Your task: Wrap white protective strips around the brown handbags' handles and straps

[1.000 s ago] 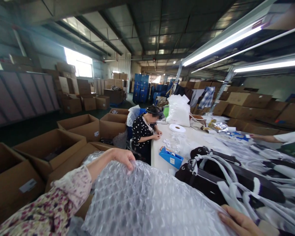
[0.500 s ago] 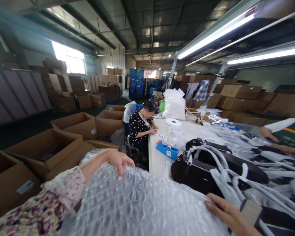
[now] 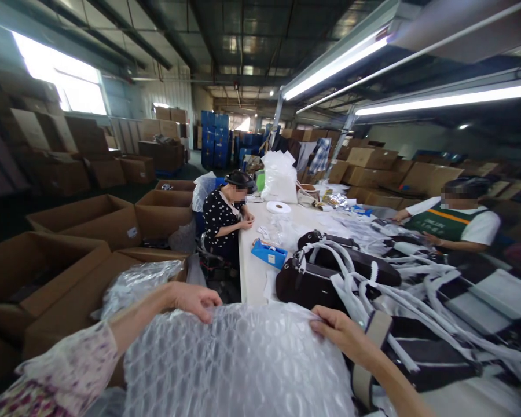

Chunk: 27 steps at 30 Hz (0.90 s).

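Observation:
A wide piece of clear bubble wrap (image 3: 243,359) spreads across the bottom of the head view. My left hand (image 3: 195,299) pinches its upper edge at the left. With thumb and fingers, my right hand (image 3: 336,327) grips the upper right corner. Just beyond it, dark bags (image 3: 306,284) with white-wrapped handles lie on the white table (image 3: 254,278). A blue tape dispenser (image 3: 269,253) stands on the table left of the bags. The lower end of the wrap runs out of view.
Open cardboard boxes (image 3: 87,223) stand at the left, one holding bubble wrap (image 3: 139,284). A person in a dotted top (image 3: 217,217) sits beyond the table's left edge; another in a green apron (image 3: 447,223) works at the right. A white roll (image 3: 278,207) lies farther back.
The view has swung right. My hands are closer together, and the bubble wrap's upper edge looks straighter between them. More of the person in the green apron shows.

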Motion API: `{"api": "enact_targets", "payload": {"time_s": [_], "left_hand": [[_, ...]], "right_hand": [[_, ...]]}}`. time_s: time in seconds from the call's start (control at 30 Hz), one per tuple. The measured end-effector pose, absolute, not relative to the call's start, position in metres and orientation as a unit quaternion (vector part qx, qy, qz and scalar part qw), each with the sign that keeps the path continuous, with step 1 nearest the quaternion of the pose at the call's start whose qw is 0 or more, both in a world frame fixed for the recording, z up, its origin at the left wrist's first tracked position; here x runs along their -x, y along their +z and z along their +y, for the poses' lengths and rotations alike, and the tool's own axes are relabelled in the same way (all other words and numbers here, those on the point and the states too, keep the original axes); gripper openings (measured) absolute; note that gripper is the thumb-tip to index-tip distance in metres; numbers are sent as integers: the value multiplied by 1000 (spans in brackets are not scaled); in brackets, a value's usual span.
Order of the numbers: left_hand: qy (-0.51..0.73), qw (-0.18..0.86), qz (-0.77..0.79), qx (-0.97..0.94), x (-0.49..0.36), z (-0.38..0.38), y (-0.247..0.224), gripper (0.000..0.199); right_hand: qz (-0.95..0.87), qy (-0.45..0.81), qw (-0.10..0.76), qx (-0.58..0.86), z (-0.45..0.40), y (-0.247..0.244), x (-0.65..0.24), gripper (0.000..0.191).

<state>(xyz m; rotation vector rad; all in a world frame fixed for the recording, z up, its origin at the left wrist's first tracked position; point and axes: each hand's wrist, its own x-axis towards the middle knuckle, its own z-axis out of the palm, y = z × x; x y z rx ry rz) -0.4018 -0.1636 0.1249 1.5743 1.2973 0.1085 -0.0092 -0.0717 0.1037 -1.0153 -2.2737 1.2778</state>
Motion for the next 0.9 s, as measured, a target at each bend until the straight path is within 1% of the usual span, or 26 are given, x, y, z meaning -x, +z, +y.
{"api": "enact_targets", "payload": {"time_s": [0.1, 0.2, 0.23, 0.33, 0.37, 0.47, 0.53, 0.7, 0.8, 0.9], "left_hand": [[108, 467, 537, -694, 371, -162, 131, 53], [197, 442, 503, -716, 328, -160, 139, 51], [218, 434, 496, -720, 314, -159, 141, 47], [244, 430, 509, -705, 292, -159, 150, 17], [244, 428, 517, -700, 293, -161, 155, 12], [239, 393, 524, -717, 322, -171, 181, 20], [233, 379, 522, -728, 351, -182, 209, 26], [202, 389, 574, -692, 412, -216, 278, 32], [180, 360, 623, -670, 438, -238, 296, 34], [182, 335, 669, -639, 465, -261, 297, 37]], "right_hand": [[-812, 450, 166, 333, -80, 113, 32, 31], [-822, 454, 165, 302, -90, 126, 61, 30], [-825, 454, 166, 293, -92, 129, 69, 30], [-832, 446, 187, 270, -98, 134, 88, 26], [-831, 444, 199, 268, -99, 133, 91, 25], [-820, 451, 224, 273, -98, 122, 99, 23], [-813, 477, 214, 257, -99, 110, 108, 25], [-767, 598, 186, 141, -110, 86, 151, 38], [-720, 659, 194, 102, -117, 81, 174, 41], [-707, 676, 188, 93, -121, 82, 187, 44]]}}
